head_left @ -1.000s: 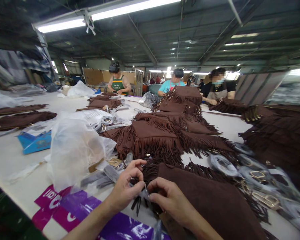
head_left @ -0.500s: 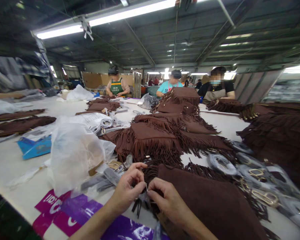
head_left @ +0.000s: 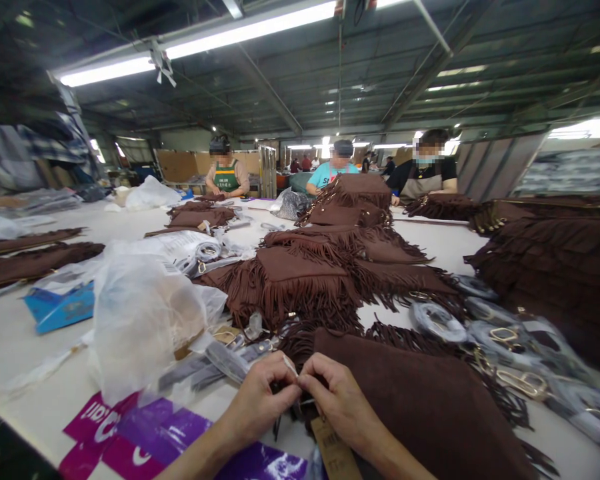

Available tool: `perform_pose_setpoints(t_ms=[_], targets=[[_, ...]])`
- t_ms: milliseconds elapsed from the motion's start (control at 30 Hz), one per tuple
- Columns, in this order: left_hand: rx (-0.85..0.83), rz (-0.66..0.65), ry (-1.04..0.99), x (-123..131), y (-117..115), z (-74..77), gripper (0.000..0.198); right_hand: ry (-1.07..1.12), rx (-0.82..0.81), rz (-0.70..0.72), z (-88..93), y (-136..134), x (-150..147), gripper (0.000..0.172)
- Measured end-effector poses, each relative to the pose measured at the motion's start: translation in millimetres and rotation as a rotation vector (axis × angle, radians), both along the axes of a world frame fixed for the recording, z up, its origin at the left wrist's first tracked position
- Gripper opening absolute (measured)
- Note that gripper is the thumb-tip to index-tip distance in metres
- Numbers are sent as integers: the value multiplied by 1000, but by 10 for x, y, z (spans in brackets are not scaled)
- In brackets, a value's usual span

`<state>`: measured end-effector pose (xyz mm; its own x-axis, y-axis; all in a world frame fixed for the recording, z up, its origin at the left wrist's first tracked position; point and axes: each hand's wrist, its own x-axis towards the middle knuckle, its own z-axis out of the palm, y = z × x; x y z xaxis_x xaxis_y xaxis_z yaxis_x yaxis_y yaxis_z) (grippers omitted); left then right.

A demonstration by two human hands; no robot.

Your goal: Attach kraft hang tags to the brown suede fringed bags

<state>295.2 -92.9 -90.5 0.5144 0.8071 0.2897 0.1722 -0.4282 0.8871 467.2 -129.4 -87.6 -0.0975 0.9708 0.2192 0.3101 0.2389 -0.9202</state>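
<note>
My left hand (head_left: 261, 402) and my right hand (head_left: 339, 399) meet at the near table edge, fingertips pinched together on a small thin piece that I cannot make out, at the corner of a brown fringed suede bag (head_left: 425, 407). Dark fringe strands hang under the fingers. A brown paper tag (head_left: 334, 453) lies just below my right hand. Both hands are closed in a pinch.
More brown fringed bags (head_left: 300, 280) are piled across the long white table (head_left: 10, 333). A clear plastic bag (head_left: 140, 320) and a purple bag (head_left: 145, 433) lie at the left, wrapped metal rings (head_left: 510, 373) at the right. Three people work at the far end.
My hands have closed tighter together and shifted slightly toward me. The paper tag has come into view below my right hand. The view has tilted up a little.
</note>
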Motion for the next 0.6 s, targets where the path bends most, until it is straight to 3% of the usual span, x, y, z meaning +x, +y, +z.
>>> perform_pose_setpoints(t_ms=[200, 300, 500, 600], targets=[[-79, 14, -47, -23, 33, -4, 17, 79, -136, 57, -20, 35, 8, 20], [-236, 18, -89, -18, 42, 4, 18, 163, -221, 88, 21, 37, 27, 17], [-566, -10, -213, -16, 20, 75, 21, 701, -527, 350, 114, -36, 185, 22], [-662, 1, -277, -19, 23, 72, 21, 839, -600, 418, 88, -50, 240, 27]])
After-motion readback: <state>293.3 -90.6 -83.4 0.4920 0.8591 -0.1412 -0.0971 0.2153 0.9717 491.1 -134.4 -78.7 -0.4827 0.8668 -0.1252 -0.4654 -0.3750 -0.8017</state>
